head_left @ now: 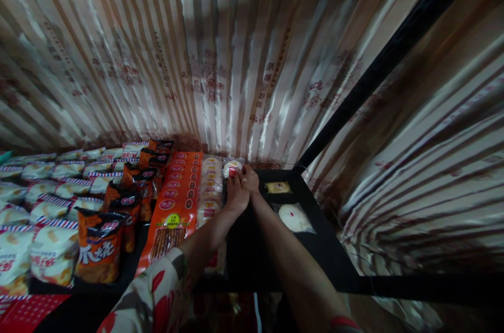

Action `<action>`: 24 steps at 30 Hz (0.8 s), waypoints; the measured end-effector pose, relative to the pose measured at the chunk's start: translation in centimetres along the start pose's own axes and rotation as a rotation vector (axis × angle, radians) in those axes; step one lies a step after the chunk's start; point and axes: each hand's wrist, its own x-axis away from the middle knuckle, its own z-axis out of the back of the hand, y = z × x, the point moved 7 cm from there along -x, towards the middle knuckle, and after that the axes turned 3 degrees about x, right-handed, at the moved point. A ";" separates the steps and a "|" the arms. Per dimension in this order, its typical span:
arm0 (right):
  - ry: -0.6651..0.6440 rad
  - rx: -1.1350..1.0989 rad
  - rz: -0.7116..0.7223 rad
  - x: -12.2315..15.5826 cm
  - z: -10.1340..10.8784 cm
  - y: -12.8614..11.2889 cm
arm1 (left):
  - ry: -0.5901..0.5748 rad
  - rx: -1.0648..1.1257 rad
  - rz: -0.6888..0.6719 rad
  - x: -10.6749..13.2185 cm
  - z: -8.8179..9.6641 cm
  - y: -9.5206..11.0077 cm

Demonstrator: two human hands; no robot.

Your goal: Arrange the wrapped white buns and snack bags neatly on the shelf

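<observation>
Both my hands meet at the back of the black shelf, over a small clear packet holding a round white cracker (233, 167). My left hand (237, 194) has its fingers closed on the packet's front part. Close against it, my right hand (251, 180) is bent in with its fingertips at the packet's right edge; the fingers partly hide each other. Just left of the hands runs a column of similar wrapped round crackers (210, 186), its nearer part covered by my left forearm.
Left of the crackers lie long orange snack packs (179, 178), then orange-and-black snack bags (100, 249) and rows of white bags (55, 249). On the right rest a small yellow packet (277, 187) and a white round packet (294, 217). A black post (366, 75) slants before striped sheeting (236, 60).
</observation>
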 end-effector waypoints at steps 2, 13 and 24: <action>0.006 0.000 0.011 -0.1 0.0 -0.2 | 0.003 -0.004 0.000 -0.1 0.0 0.0; 0.069 -0.111 0.087 -0.2 -0.7 -0.2 | -0.022 -0.088 0.004 0.1 0.1 -0.1; 0.102 -0.341 0.133 0.8 -0.8 0.9 | -0.018 -0.147 -0.095 0.8 0.6 0.9</action>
